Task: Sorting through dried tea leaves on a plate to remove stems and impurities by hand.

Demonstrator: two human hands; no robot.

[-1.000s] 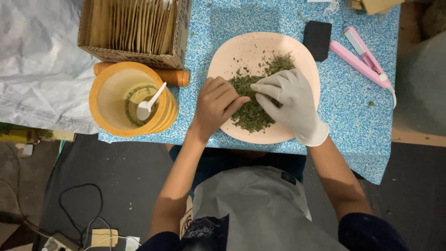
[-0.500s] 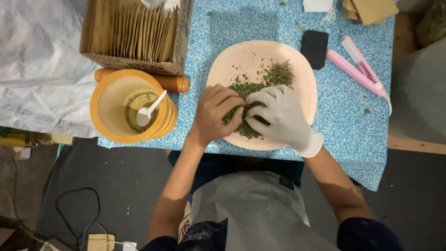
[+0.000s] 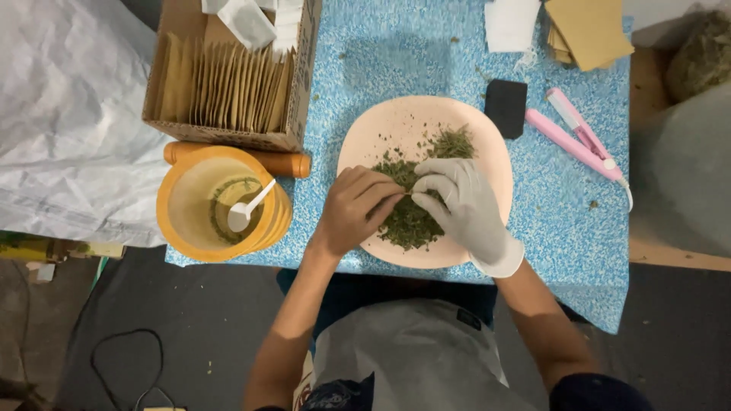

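A pale pink round plate [image 3: 381, 125] lies on the blue speckled tabletop and holds a heap of dried green herbs [image 3: 411, 221]. My bare left hand [image 3: 354, 209] rests on the plate's near left side with its fingers curled down into the herbs. My right hand [image 3: 464, 202], in a white glove, meets it from the right, fingertips pinched together on a bit of herb where the two hands touch. Both hands cover the middle of the heap.
An orange bowl [image 3: 183, 228] with a white spoon [image 3: 247, 213] stands at the left, an orange cylinder [image 3: 282, 162] behind it. A cardboard box of brown paper sachets [image 3: 228, 91] sits at the back left. A black pad [image 3: 505, 106], a pink clamp tool [image 3: 582, 141] and brown envelopes [image 3: 586, 30] lie on the right.
Both hands have drawn together over the heap, from spread on the herbs to fingertips pinching. The camera view has shifted slightly, so the plate sits lower in the picture.
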